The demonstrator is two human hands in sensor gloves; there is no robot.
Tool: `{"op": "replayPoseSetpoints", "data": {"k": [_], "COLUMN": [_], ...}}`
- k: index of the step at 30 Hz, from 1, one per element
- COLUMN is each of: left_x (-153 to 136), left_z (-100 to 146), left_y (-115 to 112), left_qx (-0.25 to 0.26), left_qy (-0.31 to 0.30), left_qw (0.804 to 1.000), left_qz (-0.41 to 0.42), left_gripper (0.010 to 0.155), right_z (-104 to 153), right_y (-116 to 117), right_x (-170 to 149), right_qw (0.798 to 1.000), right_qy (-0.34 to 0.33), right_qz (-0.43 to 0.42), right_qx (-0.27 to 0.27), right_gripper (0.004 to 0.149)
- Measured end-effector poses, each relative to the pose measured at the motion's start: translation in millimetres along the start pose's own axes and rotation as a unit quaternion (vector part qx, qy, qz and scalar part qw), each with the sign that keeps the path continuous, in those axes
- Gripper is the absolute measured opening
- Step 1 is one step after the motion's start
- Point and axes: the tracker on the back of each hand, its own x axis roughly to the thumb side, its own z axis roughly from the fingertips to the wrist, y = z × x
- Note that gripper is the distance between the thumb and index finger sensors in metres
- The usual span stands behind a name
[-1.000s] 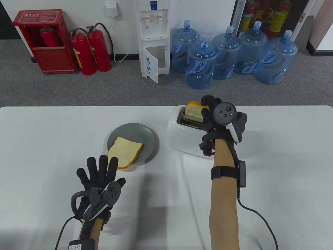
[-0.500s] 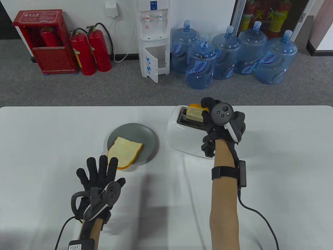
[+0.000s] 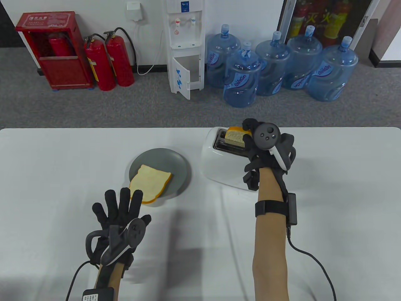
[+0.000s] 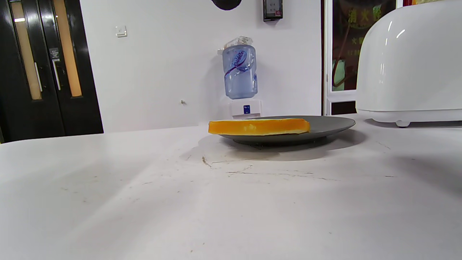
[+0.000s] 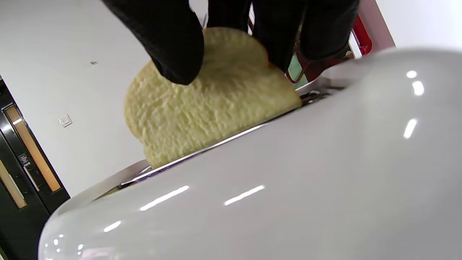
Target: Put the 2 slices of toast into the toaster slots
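A white toaster (image 3: pixel 221 163) stands right of the table's middle. My right hand (image 3: pixel 250 133) pinches a slice of toast (image 3: pixel 235 136) from above; the slice stands upright, its lower part sunk in the toaster's far slot. In the right wrist view the gloved thumb (image 5: pixel 169 43) and fingers (image 5: pixel 288 32) clamp the slice (image 5: pixel 209 108) above the toaster's rim (image 5: pixel 231 137). The second slice (image 3: pixel 150 183) lies flat on a grey plate (image 3: pixel 175 163), overhanging its near edge. My left hand (image 3: pixel 120 203) rests on the table just in front of it, fingers spread and holding nothing. The left wrist view shows that slice (image 4: pixel 258 126) edge-on.
The plate (image 4: pixel 325 124) sits left of the toaster (image 4: pixel 408 65). White table (image 3: pixel 47 188) stretches to both sides. Beyond the far edge, on the floor, stand several blue water bottles (image 3: pixel 241 81), a dispenser (image 3: pixel 184 47) and red extinguishers (image 3: pixel 109 62).
My right hand has lowered the held slice a little deeper into the toaster slot. The left hand and the slice on the plate have not moved.
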Motion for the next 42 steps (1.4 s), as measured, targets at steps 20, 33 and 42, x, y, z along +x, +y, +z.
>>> {"op": "replayPoseSetpoints", "data": {"k": [20, 33, 42], "left_x": [0.3, 0.9, 3.1], "left_z": [-0.3, 0.0, 3.5], "left_y": [0.1, 0.6, 4.3], "left_qx": [0.003, 0.007, 0.017], "left_qy": [-0.002, -0.009, -0.019], "left_qw": [1.0, 1.0, 1.0], "left_qz": [0.003, 0.003, 0.011], "left_gripper": [0.074, 0.074, 0.074], "right_z": [10.4, 29.6, 58.8], "right_y": [-6.0, -33.6, -62.0], "right_x": [10.5, 17.7, 32.0], "right_qw": [0.998, 0.995, 0.985], "right_qy": [-0.005, -0.038, -0.079], "right_qz": [0.051, 0.092, 0.148], "right_qx": [0.025, -0.002, -0.031], "right_gripper": [0.055, 0.067, 0.074]}}
